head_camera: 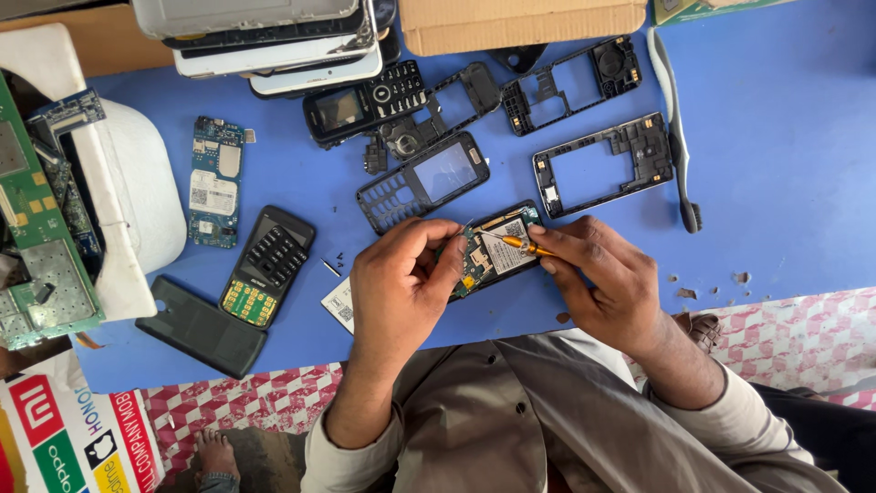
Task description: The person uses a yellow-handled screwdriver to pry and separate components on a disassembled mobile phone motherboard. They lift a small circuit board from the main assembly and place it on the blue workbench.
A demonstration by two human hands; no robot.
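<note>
Hands meet over an opened phone [494, 251] lying near the middle of the blue desk [785, 164]. Left hand [399, 286] is clamped on the phone's left end, thumb and fingers curled around the edge, steadying it. Right hand [610, 274] pinches a small yellow-handled screwdriver [516, 243], its thin tip laid across the exposed circuit board toward 9 o'clock. From the phone, at 12 o'clock lies a black front cover with a clear screen window [424, 181], and at 1 o'clock sit 2 empty black phone frames [602, 164], one above the other. At 9 o'clock rests a dark keypad phone [267, 266] with its keys partly lifted, and just beyond it at 8 o'clock a flat black back cover [201, 326]. A bare blue-green circuit board [215, 182] lies further out at 10 o'clock. Several tiny screws [336, 263] are scattered between the keypad phone and the left hand. At the far 9 o'clock edge a white tray [137, 210] holds green boards. A stack of phone bodies [274, 36] sits at 11 o'clock, beside a cardboard box [520, 23].
</note>
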